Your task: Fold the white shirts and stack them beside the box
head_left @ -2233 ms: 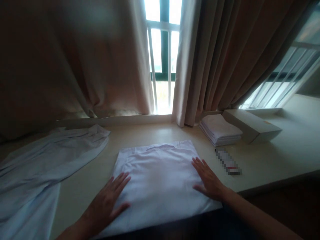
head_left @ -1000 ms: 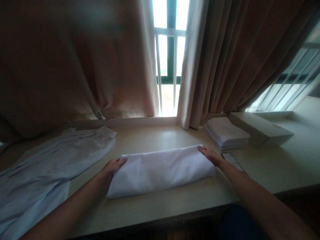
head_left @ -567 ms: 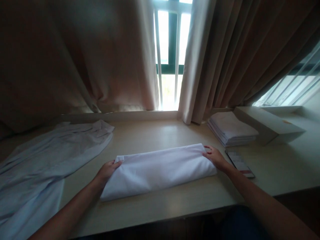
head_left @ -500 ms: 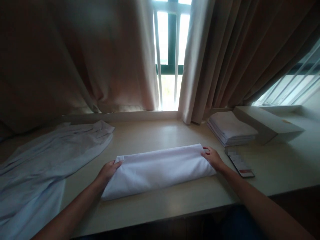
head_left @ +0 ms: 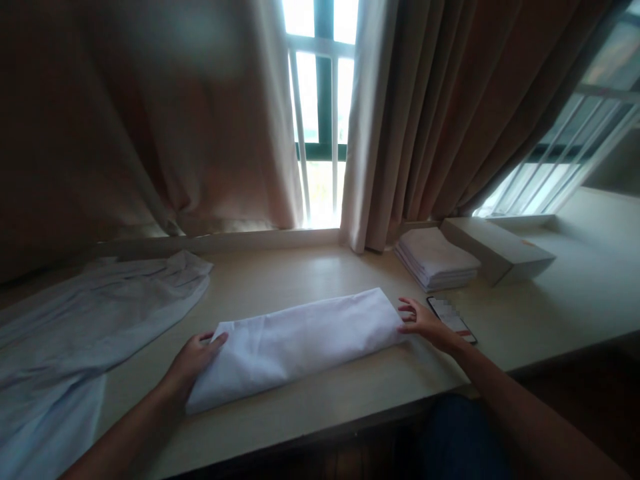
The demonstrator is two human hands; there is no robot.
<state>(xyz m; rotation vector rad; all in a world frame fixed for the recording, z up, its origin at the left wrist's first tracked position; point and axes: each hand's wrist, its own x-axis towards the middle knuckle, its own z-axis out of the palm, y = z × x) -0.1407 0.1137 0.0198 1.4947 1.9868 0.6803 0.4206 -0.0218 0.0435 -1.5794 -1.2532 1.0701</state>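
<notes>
Left grip (head_left: 194, 355) lays its thumb on a folded white cloth (head_left: 300, 343); whether it pinches cannot be told. Right grip (head_left: 425, 325), fingers spread, has loosened at the other end. Wide moments ago, the cloth now lies narrow near the front edge of the desk (head_left: 300, 410), apparently folded over.

Phone (head_left: 452, 321) flat on the tabletop (head_left: 565, 313); pale box (head_left: 500, 248) farther back, set at an angle; curtains (head_left: 425, 100) hanging on both sides of a bright, barred window (head_left: 325, 87).
</notes>
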